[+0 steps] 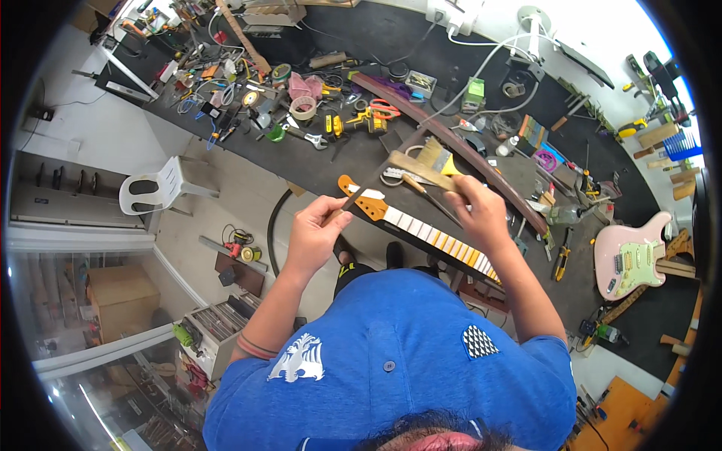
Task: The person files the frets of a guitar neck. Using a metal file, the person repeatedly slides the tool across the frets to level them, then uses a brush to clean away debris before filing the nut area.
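Note:
My left hand (319,231) is closed around one end of a long, thin dark bar (370,185) that looks like a flat file. The bar slants up and away over the headstock of a guitar neck. Held in my right hand (481,216) is a flat wooden paddle-like piece (421,168), its far end close to the bar; I cannot tell whether they touch. The guitar neck (432,237) lies below both hands along the bench's near edge, with an orange-brown headstock and pale strips between its frets. Behind the paddle lies a bristle brush (435,154).
A long reddish-brown beam (466,146) crosses the dark bench. Yellow-black power tool (353,122), adjustable wrench (312,139), tape roll (303,108) and many small tools crowd the far left. A pink guitar body (630,257) lies right. A white chair (169,186) stands left.

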A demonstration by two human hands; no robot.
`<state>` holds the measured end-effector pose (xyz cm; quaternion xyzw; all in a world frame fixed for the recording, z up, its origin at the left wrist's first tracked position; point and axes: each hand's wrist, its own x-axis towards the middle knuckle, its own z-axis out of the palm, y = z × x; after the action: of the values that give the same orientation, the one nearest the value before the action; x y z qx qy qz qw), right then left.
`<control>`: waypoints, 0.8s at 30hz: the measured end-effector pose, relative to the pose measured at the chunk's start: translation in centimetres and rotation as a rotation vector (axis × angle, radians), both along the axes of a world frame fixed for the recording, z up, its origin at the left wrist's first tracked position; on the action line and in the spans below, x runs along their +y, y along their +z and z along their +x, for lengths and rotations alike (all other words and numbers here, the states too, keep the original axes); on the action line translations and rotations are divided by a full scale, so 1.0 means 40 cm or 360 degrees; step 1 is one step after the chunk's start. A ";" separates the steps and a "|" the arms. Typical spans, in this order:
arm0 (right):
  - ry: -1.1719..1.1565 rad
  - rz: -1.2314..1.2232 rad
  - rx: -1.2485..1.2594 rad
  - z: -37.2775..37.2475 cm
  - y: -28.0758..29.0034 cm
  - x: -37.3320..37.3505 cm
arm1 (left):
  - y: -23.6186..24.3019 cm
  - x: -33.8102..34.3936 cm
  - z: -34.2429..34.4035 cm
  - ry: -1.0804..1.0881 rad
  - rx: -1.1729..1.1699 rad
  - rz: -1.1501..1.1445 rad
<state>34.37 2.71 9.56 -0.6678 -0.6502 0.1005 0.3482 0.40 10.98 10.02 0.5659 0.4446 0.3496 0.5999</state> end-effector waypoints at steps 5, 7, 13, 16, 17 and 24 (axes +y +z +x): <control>0.0144 0.0084 -0.0102 -0.029 0.015 0.018 | 0.034 -0.021 0.018 -0.0208 0.0483 0.0198; 0.0076 0.0030 -0.0059 -0.001 0.005 0.014 | 0.011 -0.014 0.001 -0.0106 0.0302 0.0153; 0.0069 0.0008 -0.0071 -0.023 0.024 0.018 | 0.011 -0.029 0.020 -0.0183 0.0474 0.0237; -0.0103 -0.0056 0.0072 0.023 -0.004 0.012 | -0.003 -0.012 -0.008 -0.0054 0.0333 0.0240; -0.0195 -0.0135 0.0096 0.046 0.003 0.008 | 0.003 -0.012 -0.005 -0.0051 0.0333 0.0240; -0.0063 -0.0019 0.0086 0.050 -0.002 0.024 | 0.011 -0.025 -0.009 -0.0131 0.0487 0.0235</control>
<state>36.35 3.66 9.49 -0.6797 -0.6266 0.1154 0.3635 0.05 9.97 10.46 0.6727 0.4803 0.2664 0.4957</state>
